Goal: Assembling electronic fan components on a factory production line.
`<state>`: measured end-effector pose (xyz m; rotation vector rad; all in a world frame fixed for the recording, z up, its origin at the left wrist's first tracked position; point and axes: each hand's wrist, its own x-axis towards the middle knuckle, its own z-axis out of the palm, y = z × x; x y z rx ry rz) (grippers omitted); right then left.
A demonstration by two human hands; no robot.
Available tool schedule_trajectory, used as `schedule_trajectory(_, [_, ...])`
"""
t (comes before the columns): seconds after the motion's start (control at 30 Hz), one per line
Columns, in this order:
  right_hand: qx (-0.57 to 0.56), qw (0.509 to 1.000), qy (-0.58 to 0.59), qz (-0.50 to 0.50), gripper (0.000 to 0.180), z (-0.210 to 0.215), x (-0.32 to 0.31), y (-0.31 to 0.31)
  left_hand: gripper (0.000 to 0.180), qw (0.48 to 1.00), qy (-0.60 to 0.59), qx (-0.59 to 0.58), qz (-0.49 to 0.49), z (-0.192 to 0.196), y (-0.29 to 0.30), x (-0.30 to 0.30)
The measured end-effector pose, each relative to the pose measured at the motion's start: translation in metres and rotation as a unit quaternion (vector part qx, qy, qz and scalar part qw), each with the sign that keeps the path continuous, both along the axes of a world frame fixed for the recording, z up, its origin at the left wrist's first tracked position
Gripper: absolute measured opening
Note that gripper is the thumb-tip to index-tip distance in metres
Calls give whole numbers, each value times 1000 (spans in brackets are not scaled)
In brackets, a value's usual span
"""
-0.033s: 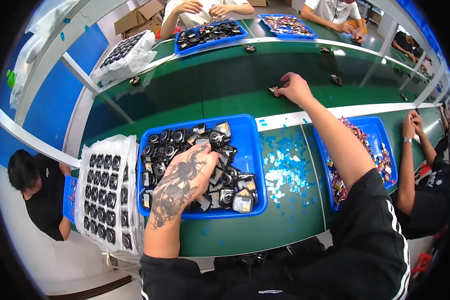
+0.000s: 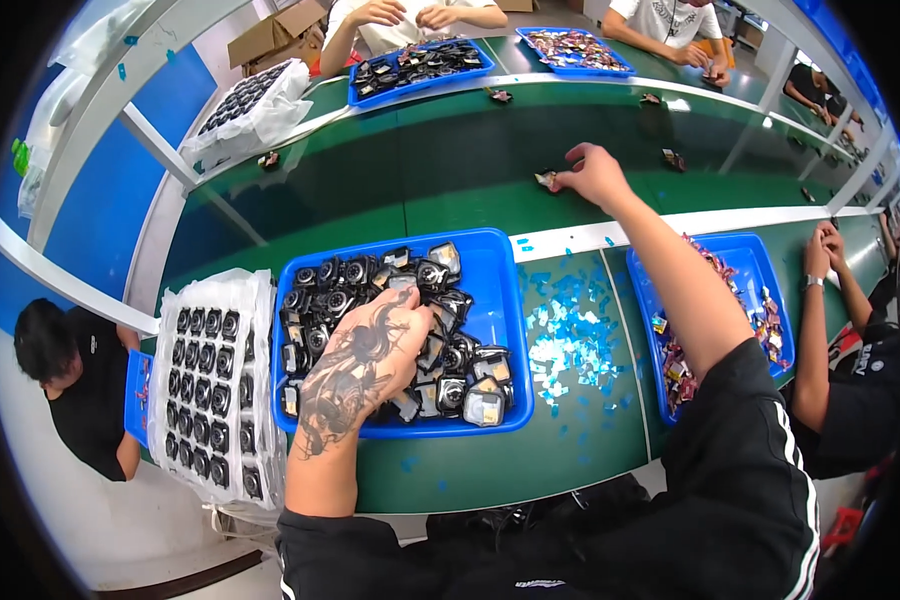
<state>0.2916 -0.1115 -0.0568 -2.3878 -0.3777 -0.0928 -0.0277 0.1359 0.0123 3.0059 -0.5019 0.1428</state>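
Note:
My left hand (image 2: 375, 340), tattooed on its back, rests over the blue tray (image 2: 500, 260) of black camera-like parts (image 2: 457, 355). Its fingers curl down among them, and what they grip is hidden. Stretched far across the green belt, my right hand (image 2: 598, 178) has its forefinger raised apart from the thumb. A small part with a pale and dark reddish look (image 2: 547, 181) lies at the thumb's tip, touching or nearly touching it.
A white foam tray of black parts (image 2: 205, 365) stands left. Blue scraps (image 2: 575, 340) litter the bench beside a second blue tray (image 2: 775, 270) of small colourful pieces. Similar small parts (image 2: 673, 159) dot the belt. Co-workers' hands (image 2: 823, 250) are at right and across.
My right hand has shifted very slightly, and the small part at its thumb now shows a paler side. My left hand stays almost in place.

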Motion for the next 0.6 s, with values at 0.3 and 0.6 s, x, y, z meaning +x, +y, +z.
schedule_trajectory(0.3, [124,991,23,41,22,76,-10,-125,60,997,-73,22,-10,4,2,-2])
schedule_trajectory(0.6, [-108,991,-38,75,13,64,-93,-187,37,915,151,-344,148,36,-12,38])
